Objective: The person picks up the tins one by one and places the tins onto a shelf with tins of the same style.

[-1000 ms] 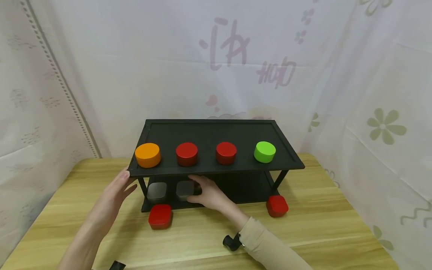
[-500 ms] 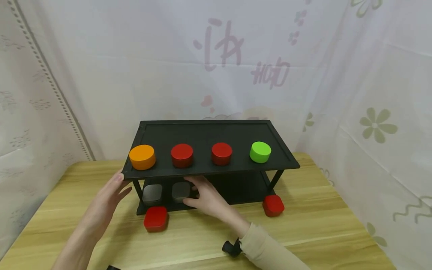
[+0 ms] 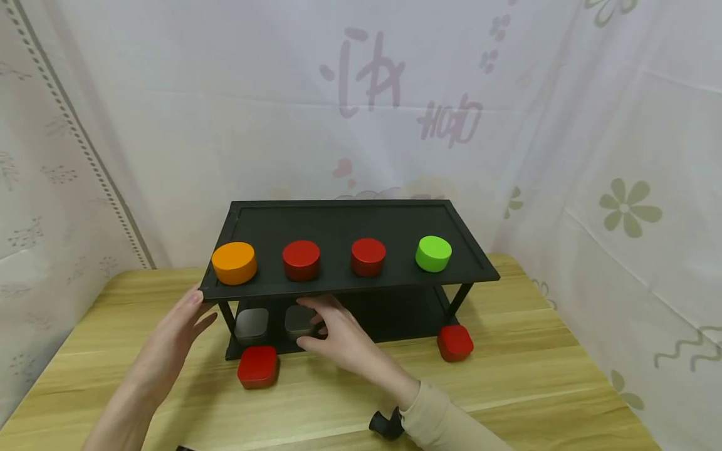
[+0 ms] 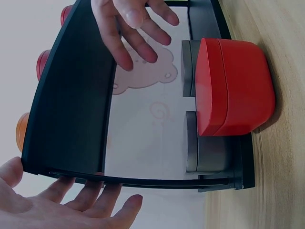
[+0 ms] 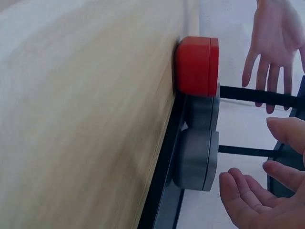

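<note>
A black two-tier rack point(image 3: 338, 222) stands on the table. My left hand point(image 3: 172, 332) rests at its upper left corner, thumb at the top edge and fingers extended along the side. On the lower shelf sit two rounded-square grey tins, the left tin point(image 3: 251, 324) and the tin beside it point(image 3: 298, 321). My right hand point(image 3: 341, 335) is just right of that second tin, partly under the upper shelf, thumb and fingers spread. In the right wrist view a gap shows between its fingertips point(image 5: 228, 183) and the nearer grey tin point(image 5: 193, 160).
Along the upper shelf's front stand an orange round tin point(image 3: 234, 263), two red round tins point(image 3: 301, 260) and a green round tin point(image 3: 433, 254). A red square tin point(image 3: 257, 368) lies before the rack at left, another red tin point(image 3: 455, 343) at right. A patterned white cloth point(image 3: 254, 144) hangs behind.
My right hand's fingers have drawn a little away from the second grey tin, which stays on the lower shelf. The left hand keeps its place at the corner. The head view has shifted slightly.
</note>
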Motion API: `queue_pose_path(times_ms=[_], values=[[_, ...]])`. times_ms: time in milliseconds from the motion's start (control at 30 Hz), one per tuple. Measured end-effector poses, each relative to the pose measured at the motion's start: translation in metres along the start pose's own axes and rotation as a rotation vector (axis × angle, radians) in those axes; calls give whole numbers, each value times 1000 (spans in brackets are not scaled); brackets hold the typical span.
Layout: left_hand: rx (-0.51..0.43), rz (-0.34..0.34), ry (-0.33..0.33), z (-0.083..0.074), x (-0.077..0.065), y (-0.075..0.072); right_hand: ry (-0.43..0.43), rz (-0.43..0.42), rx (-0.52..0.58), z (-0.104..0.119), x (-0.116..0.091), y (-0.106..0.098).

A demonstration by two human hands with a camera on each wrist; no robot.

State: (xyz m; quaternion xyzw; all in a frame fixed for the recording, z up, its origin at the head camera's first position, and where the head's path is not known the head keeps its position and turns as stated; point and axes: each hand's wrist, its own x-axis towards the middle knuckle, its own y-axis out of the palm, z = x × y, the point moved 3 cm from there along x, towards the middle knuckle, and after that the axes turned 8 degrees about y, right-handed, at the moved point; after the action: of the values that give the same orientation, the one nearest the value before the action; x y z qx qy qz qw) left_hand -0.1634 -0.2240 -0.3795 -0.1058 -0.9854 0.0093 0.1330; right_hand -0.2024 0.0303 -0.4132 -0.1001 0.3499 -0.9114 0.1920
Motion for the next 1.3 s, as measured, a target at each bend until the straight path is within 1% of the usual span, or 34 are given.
queue_pose_path(times_ms=[300, 533, 833, 1033, 1300], values=[[11, 5, 0, -1, -1, 0, -17, 57, 22, 6, -7, 11], [12, 7, -2, -1, 0, 1, -36, 71, -21, 9, -12, 20], [2, 8, 3, 0, 1, 0, -40, 112, -75, 13, -12, 29], [12, 8, -3, 0, -1, -1, -55, 121, -148, 18, -14, 35], [1, 17, 22, 0, 1, 0, -63, 119, -276, 18, -15, 43]])
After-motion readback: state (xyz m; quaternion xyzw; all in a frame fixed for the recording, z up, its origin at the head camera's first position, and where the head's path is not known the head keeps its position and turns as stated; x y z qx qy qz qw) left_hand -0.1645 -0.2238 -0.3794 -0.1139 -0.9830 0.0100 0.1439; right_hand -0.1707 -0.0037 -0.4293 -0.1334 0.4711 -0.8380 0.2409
